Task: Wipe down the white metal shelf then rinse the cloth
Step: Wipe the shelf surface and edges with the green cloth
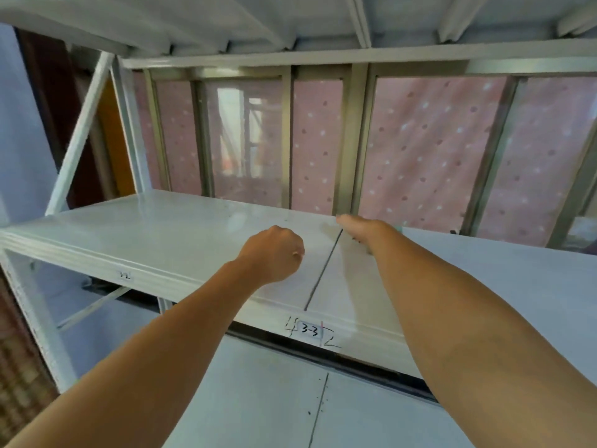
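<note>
The white metal shelf (161,234) spans the view at chest height, with a dark seam (324,270) between two of its panels. My left hand (274,253) rests on the shelf just left of the seam, curled into a fist with nothing in it. My right hand (358,229) reaches to the back edge of the shelf, right of the seam, palm down. A thin sliver of pale green cloth (400,228) shows at the far side of that hand; the rest of the cloth is hidden under it.
A handwritten label "3-3" (310,330) sits on the shelf's front lip. A lower shelf (274,399) lies beneath and another level (193,21) close overhead. Behind are window frames with a pink dotted curtain (420,150). A white diagonal brace (80,134) stands at left.
</note>
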Action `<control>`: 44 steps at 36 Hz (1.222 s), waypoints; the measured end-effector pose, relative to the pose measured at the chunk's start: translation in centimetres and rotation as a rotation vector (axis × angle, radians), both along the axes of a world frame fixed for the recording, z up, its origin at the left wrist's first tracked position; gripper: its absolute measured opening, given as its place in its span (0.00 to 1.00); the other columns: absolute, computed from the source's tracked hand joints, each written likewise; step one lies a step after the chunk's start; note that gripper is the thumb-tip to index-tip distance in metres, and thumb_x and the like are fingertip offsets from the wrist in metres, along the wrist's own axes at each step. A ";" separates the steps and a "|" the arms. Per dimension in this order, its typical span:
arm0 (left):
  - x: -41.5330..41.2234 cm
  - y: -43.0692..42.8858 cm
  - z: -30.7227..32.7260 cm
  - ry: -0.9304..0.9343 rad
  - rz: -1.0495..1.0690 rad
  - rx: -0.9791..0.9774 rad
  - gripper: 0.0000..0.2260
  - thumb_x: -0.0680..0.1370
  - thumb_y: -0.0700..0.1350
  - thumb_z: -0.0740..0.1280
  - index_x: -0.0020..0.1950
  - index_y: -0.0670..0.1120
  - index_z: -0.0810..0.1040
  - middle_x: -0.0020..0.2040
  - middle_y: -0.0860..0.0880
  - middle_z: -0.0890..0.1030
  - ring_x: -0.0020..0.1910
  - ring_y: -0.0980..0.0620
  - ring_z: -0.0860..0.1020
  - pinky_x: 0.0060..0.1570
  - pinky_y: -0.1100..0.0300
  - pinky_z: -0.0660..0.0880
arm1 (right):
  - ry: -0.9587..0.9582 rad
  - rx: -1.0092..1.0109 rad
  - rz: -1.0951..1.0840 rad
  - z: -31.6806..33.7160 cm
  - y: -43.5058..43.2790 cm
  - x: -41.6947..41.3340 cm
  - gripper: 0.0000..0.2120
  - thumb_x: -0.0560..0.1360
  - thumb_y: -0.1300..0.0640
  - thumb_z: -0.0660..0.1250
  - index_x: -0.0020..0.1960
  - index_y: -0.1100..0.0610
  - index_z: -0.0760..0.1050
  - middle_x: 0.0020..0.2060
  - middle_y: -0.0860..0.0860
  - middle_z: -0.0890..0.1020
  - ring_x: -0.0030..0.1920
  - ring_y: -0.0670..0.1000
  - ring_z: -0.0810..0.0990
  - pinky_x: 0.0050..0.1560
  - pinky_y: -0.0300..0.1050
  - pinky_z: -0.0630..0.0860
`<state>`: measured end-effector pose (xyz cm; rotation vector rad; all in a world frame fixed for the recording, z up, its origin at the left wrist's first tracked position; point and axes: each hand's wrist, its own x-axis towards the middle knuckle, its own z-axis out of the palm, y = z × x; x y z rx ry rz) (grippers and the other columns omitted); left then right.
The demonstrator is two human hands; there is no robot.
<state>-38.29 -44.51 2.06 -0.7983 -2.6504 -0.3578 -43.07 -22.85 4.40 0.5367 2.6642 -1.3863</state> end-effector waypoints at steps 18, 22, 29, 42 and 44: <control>-5.9 -13.6 -0.9 0.008 0.051 0.035 0.12 0.78 0.47 0.60 0.49 0.52 0.84 0.49 0.53 0.84 0.46 0.48 0.79 0.45 0.56 0.78 | 0.016 0.053 -0.041 -0.2 -9.2 -5.8 0.30 0.80 0.43 0.56 0.80 0.52 0.59 0.76 0.57 0.66 0.71 0.59 0.71 0.72 0.55 0.67; -6.5 -15.0 -0.7 0.003 0.023 0.045 0.12 0.78 0.47 0.60 0.49 0.51 0.84 0.49 0.52 0.83 0.46 0.48 0.79 0.46 0.57 0.77 | 0.032 0.050 -0.009 0.3 -13.1 -6.4 0.27 0.78 0.42 0.58 0.75 0.51 0.68 0.47 0.51 0.75 0.42 0.54 0.76 0.47 0.46 0.73; -7.5 -18.3 -0.9 0.056 -0.013 0.055 0.12 0.78 0.46 0.61 0.49 0.52 0.85 0.50 0.52 0.83 0.46 0.49 0.79 0.46 0.56 0.78 | 0.018 -0.023 -0.071 0.3 -17.6 -8.6 0.31 0.77 0.38 0.58 0.73 0.57 0.67 0.59 0.55 0.77 0.56 0.59 0.79 0.66 0.56 0.73; -9.6 -21.3 -1.4 0.107 -0.157 0.073 0.11 0.77 0.46 0.62 0.49 0.52 0.85 0.48 0.53 0.83 0.46 0.49 0.79 0.41 0.59 0.74 | 0.027 -0.081 -0.045 0.5 -23.3 -11.3 0.27 0.80 0.43 0.56 0.68 0.61 0.73 0.57 0.57 0.77 0.52 0.59 0.76 0.64 0.55 0.74; -9.8 -22.0 -1.4 0.095 -0.161 0.077 0.11 0.77 0.47 0.63 0.49 0.52 0.85 0.48 0.53 0.83 0.46 0.49 0.79 0.43 0.57 0.77 | 0.023 -0.084 -0.043 0.6 -24.7 -11.7 0.27 0.81 0.41 0.55 0.70 0.59 0.69 0.59 0.54 0.72 0.54 0.57 0.73 0.61 0.53 0.71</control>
